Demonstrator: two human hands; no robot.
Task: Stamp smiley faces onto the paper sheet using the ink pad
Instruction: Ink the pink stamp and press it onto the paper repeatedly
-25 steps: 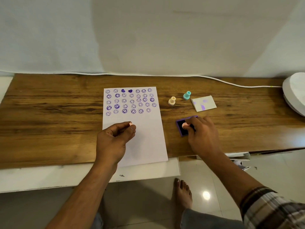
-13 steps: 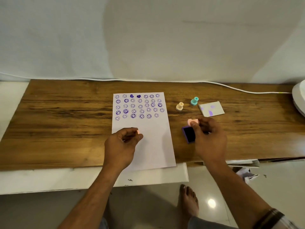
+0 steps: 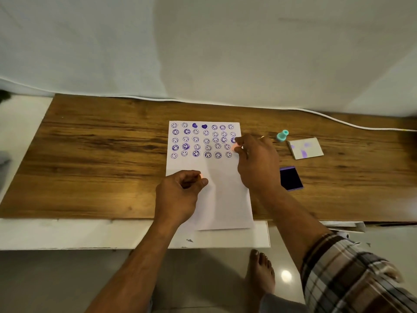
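Note:
A white paper sheet (image 3: 222,199) lies on the wooden board (image 3: 101,159), its top part covered with several rows of purple smiley prints and two hearts. My right hand (image 3: 257,163) pinches a small pink stamp (image 3: 235,148) at the sheet's right edge, level with the lower rows of prints. Over the sheet's left middle, my left hand (image 3: 180,195) is closed on another small pink stamp (image 3: 201,175). The open ink pad (image 3: 290,178), dark purple, sits on the board right of my right hand.
A teal stamp (image 3: 282,135) stands upright behind the ink pad, next to a white lid or card with purple smudges (image 3: 305,148). A white cable (image 3: 338,122) runs along the board's back edge. A bare foot (image 3: 260,272) rests on the tiled floor below.
My right hand lifted the pink stamp off the ink pad and carried it left onto the paper's right edge. My left hand kept its hold over the sheet. The camera shifted.

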